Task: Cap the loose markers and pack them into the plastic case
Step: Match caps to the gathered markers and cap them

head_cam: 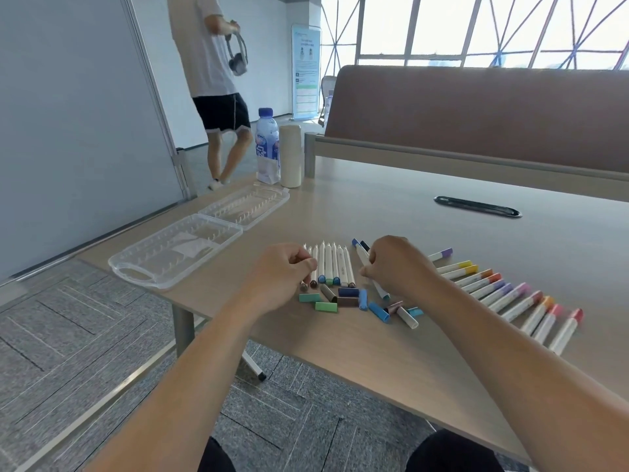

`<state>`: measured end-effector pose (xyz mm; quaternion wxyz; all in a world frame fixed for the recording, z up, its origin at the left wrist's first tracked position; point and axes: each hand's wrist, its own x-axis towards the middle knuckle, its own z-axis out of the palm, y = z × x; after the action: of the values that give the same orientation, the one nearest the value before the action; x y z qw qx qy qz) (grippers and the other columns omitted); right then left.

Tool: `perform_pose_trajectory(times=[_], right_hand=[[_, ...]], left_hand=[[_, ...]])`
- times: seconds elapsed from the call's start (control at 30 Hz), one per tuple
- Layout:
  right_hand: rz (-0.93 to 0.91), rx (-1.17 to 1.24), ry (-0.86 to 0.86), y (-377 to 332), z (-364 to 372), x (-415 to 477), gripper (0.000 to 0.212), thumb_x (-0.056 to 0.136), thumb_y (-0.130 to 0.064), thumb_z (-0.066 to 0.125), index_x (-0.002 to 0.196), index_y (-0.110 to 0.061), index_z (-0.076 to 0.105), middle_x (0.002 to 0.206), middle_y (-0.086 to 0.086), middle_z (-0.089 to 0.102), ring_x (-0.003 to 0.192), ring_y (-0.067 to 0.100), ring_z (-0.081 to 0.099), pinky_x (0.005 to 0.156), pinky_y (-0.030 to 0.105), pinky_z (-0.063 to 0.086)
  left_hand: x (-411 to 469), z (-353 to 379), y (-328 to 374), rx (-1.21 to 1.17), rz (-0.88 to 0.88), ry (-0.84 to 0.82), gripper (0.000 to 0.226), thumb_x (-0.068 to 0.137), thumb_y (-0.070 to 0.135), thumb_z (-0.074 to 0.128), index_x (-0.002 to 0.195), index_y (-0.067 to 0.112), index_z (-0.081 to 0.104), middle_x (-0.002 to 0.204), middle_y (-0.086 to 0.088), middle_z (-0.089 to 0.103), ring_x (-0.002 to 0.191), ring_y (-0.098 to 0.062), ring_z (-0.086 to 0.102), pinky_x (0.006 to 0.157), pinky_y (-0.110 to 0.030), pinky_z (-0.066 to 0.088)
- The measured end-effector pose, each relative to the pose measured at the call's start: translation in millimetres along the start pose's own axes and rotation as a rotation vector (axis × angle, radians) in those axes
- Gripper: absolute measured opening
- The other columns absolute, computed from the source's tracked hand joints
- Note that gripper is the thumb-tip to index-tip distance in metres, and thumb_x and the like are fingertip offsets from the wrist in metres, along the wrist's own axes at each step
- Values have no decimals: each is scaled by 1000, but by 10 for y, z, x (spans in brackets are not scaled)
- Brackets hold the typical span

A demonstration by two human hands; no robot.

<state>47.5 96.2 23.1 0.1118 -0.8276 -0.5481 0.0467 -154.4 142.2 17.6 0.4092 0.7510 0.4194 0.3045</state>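
Note:
Several uncapped white markers [335, 265] lie side by side on the table, tips pointing away. My left hand [284, 272] curls its fingers on the leftmost markers of that row. My right hand [396, 264] grips a white marker [369, 267] with a dark blue cap, lying slanted. Loose caps [343, 298] in green, grey, blue and brown are scattered in front of the row. A row of capped markers [503, 291] with purple, yellow, orange, pink and red caps lies to the right. The clear plastic case [177, 253] lies open at the left, holding no markers.
A water bottle [268, 148] and a beige cylinder [291, 156] stand at the table's far left corner. A black cable slot [476, 206] sits in the tabletop. A brown sofa back [476, 110] rises behind the table. A person [218, 80] stands beyond, holding headphones.

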Motion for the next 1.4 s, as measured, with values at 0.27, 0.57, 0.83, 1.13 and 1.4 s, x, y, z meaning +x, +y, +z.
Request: perform_pose_trajectory(times=[0.27,0.57,0.83,1.13,1.4], right_hand=[[-3,-68,-11,-1,7,-13,28,91,-28,65,70,-14,52,68,0,52,64,16,51,57,26,38],[1,3,-20,-235,64,139,23,86,-13,60,64,-13,53,68,3,54,66,22,54,55,26,39],[127,-82,-161,-494,64,298,12,82,-12,65,74,-14,56,85,3,59,76,18,56,63,31,44],[76,184,-53,-301,-241,84,34,86,-22,65,62,-7,46,59,3,42,52,15,40,49,25,29],[-10,550,-51,17,-411,-353,14,88,-23,65,88,-9,69,78,8,66,64,17,60,57,25,47]], left_hand=[[-3,60,51,-45,-19,-7,16,96,17,59,87,7,68,61,2,62,46,-6,46,52,-22,39],[26,25,55,-70,-29,5,19,97,19,58,85,8,68,59,4,61,48,-8,45,51,-19,38],[-2,-100,-9,-76,-16,13,20,97,18,58,79,14,66,59,5,60,44,1,46,47,-11,37],[-48,73,91,267,101,-107,7,88,25,70,87,18,72,80,4,63,69,-5,51,57,-13,35],[-13,366,166,660,268,-179,13,85,37,72,92,26,74,93,8,57,97,-11,45,80,-24,37]])
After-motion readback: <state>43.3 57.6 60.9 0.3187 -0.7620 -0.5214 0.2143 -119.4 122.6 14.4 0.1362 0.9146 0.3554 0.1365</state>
